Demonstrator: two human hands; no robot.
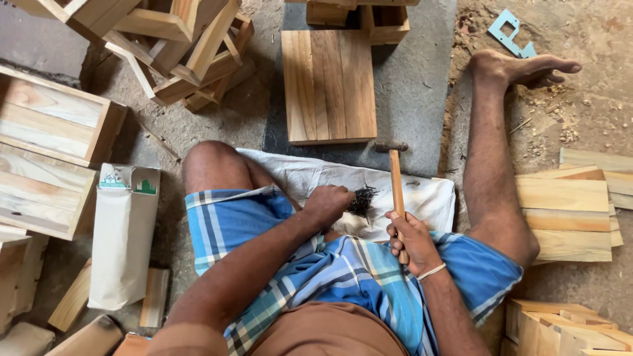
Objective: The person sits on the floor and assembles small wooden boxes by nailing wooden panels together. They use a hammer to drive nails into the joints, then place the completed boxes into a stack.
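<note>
I sit on the floor with legs apart. My left hand [328, 204] is closed over a dark heap of small nails [362, 200] lying on a white cloth [428, 194] between my thighs. My right hand [413, 240] grips the wooden handle of a hammer [395, 181], held upright, its metal head pointing away from me. Just beyond the cloth a wooden box [328, 84] of joined boards rests on a grey stone slab [415, 86].
Finished wooden boxes [46, 151] stack at the left, more frames [178, 53] at the top left. A white paper bag [124, 237] lies by my left thigh. Loose planks [570, 211] pile at the right. A blue metal bracket [509, 33] lies near my foot.
</note>
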